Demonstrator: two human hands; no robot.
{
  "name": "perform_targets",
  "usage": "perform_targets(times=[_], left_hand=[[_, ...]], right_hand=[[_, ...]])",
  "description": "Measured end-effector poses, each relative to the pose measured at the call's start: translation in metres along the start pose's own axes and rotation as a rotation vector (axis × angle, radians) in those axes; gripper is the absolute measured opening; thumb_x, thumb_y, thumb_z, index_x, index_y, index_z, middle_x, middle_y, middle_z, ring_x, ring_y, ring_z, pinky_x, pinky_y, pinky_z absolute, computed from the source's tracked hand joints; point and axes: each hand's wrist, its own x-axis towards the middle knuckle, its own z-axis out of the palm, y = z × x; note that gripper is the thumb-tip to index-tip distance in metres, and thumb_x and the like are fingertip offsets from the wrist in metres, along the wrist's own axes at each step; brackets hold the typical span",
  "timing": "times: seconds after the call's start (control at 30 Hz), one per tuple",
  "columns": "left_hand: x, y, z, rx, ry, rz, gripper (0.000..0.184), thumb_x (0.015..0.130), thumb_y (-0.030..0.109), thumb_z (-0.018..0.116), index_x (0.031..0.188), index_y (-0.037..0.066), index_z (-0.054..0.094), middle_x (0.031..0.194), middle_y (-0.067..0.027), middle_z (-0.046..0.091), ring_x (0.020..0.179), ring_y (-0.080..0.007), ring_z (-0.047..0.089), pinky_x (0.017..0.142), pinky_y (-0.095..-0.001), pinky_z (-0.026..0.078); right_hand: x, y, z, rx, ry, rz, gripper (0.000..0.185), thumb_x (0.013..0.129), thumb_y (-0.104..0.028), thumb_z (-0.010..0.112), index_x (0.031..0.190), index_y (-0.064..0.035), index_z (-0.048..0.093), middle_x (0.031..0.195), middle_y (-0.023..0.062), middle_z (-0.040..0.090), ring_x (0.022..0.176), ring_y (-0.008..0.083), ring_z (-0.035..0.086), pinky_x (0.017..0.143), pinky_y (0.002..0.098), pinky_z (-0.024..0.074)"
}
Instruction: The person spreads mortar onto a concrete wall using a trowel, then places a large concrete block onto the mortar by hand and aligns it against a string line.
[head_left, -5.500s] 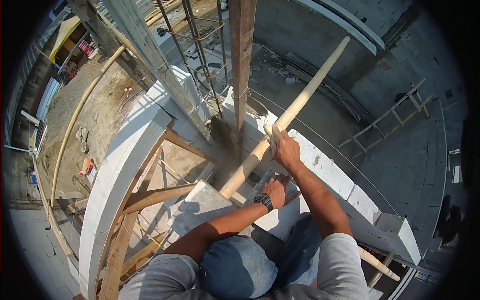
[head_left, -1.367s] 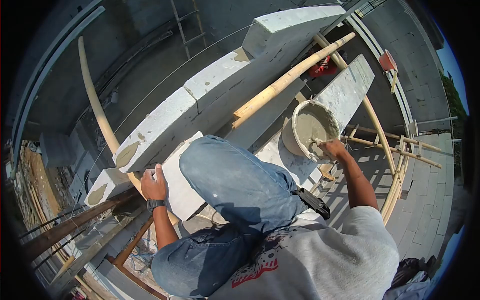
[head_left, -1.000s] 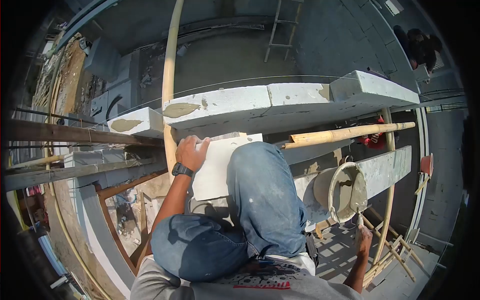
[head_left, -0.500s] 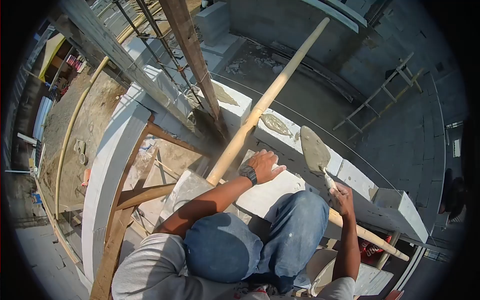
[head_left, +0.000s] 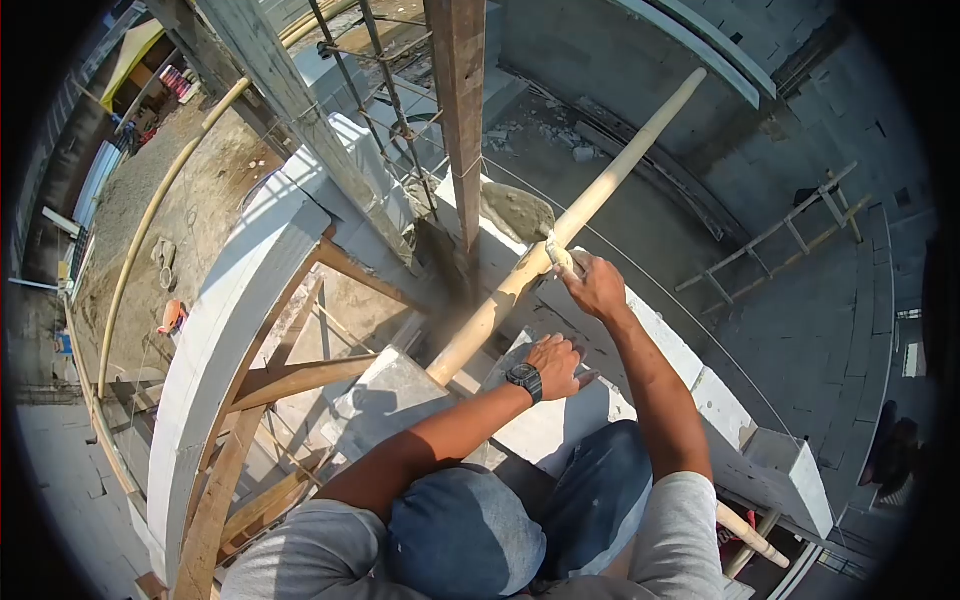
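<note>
My right hand (head_left: 595, 287) is closed round the handle of a trowel (head_left: 562, 256). The trowel's blade carries grey mortar (head_left: 517, 212) and sits over the wall top, just left of a bamboo pole (head_left: 625, 165) and close to a wooden post (head_left: 460, 110). Part of the pole lies behind the handle and hand. My left hand (head_left: 556, 367), with a black watch on the wrist, rests on a white block (head_left: 545, 425), thumb spread away from the fingers; some fingertips are hard to make out. Beyond both hands runs the white block wall (head_left: 655, 335).
A string line (head_left: 640, 270) runs along the wall. Steel rebar (head_left: 385, 95) and a timber post (head_left: 300, 110) stand at upper left. A curved white block wall (head_left: 215, 330) with wooden braces (head_left: 300, 380) lies left. A ladder (head_left: 775, 245) leans at right.
My right hand has carried the trowel left and away from me, across the pole to the wall beside the post. My left hand stays on the block. The view has shifted slightly.
</note>
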Motion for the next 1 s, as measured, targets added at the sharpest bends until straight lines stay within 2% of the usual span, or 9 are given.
perform_targets(times=[0.2, 0.4, 0.5, 0.6, 0.7, 0.8, 0.83, 1.0], left_hand=[[0.000, -0.008, 0.011, 0.008, 0.030, 0.044, 0.044, 0.090, 0.046, 0.075, 0.095, 0.003, 0.076, 0.100, -0.0155, 0.070, 0.105, -0.0342, 0.065, 0.096, -0.0471, 0.053], [0.001, -0.007, 0.005, -0.019, 0.028, 0.053, 0.042, 0.089, 0.044, 0.075, 0.094, 0.002, 0.076, 0.101, -0.0153, 0.069, 0.107, -0.0340, 0.064, 0.096, -0.0471, 0.053], [0.001, -0.005, 0.004, -0.034, 0.021, 0.038, 0.044, 0.091, 0.046, 0.073, 0.094, 0.002, 0.076, 0.103, -0.0161, 0.070, 0.104, -0.0353, 0.065, 0.095, -0.0477, 0.053], [0.001, -0.009, 0.013, -0.002, 0.020, 0.033, 0.049, 0.095, 0.050, 0.069, 0.097, 0.002, 0.075, 0.104, -0.0173, 0.070, 0.100, -0.0367, 0.066, 0.094, -0.0484, 0.053], [0.001, -0.012, 0.017, 0.039, 0.022, 0.081, 0.054, 0.097, 0.055, 0.064, 0.099, 0.002, 0.074, 0.105, -0.0179, 0.070, 0.098, -0.0375, 0.067, 0.093, -0.0489, 0.052], [0.001, -0.013, 0.017, 0.023, 0.003, 0.069, 0.055, 0.098, 0.056, 0.062, 0.102, 0.002, 0.073, 0.107, -0.0175, 0.071, 0.099, -0.0377, 0.067, 0.094, -0.0491, 0.052], [0.001, -0.012, 0.015, 0.010, -0.005, 0.062, 0.056, 0.098, 0.056, 0.061, 0.104, 0.002, 0.073, 0.110, -0.0178, 0.071, 0.101, -0.0376, 0.067, 0.096, -0.0495, 0.051], [0.001, -0.013, 0.022, 0.004, 0.070, 0.043, 0.059, 0.096, 0.058, 0.061, 0.108, 0.002, 0.074, 0.114, -0.0194, 0.071, 0.109, -0.0371, 0.066, 0.100, -0.0500, 0.051]], right_hand=[[0.007, 0.017, 0.002, -0.039, 0.090, 0.013, 0.052, 0.095, -0.050, 0.069, 0.128, -0.0096, 0.074, 0.103, 0.0215, 0.077, 0.100, 0.0413, 0.073, 0.090, 0.0489, 0.0549], [0.002, 0.021, 0.000, -0.076, 0.121, -0.025, 0.052, 0.095, -0.048, 0.069, 0.130, -0.0106, 0.073, 0.100, 0.0219, 0.077, 0.097, 0.0421, 0.073, 0.088, 0.0495, 0.0557], [0.003, 0.013, 0.000, -0.021, 0.118, -0.017, 0.050, 0.095, -0.047, 0.070, 0.126, -0.0083, 0.075, 0.096, 0.0209, 0.077, 0.092, 0.0393, 0.074, 0.087, 0.0473, 0.0559], [0.026, 0.016, 0.013, 0.143, 0.100, -0.085, 0.044, 0.098, -0.043, 0.070, 0.115, -0.0033, 0.077, 0.083, 0.0148, 0.075, 0.077, 0.0295, 0.073, 0.076, 0.0422, 0.0563], [0.057, 0.018, 0.024, 0.349, -0.081, 0.066, 0.038, 0.100, -0.039, 0.071, 0.104, -0.0015, 0.079, 0.072, 0.0072, 0.068, 0.061, 0.0176, 0.064, 0.058, 0.0352, 0.0515], [0.067, 0.007, 0.018, 0.651, -0.246, 0.170, 0.033, 0.100, -0.036, 0.072, 0.100, -0.0041, 0.078, 0.068, 0.0036, 0.065, 0.051, 0.0124, 0.058, 0.045, 0.0303, 0.0437], [0.074, 0.012, 0.027, 0.711, -0.242, 0.190, 0.032, 0.099, -0.036, 0.074, 0.098, -0.0049, 0.078, 0.068, 0.0050, 0.067, 0.048, 0.0127, 0.058, 0.042, 0.0290, 0.0421], [0.096, 0.006, 0.026, 0.713, -0.326, 0.205, 0.034, 0.097, -0.038, 0.076, 0.095, -0.0037, 0.077, 0.069, 0.0050, 0.068, 0.049, 0.0136, 0.059, 0.044, 0.0296, 0.0437]])
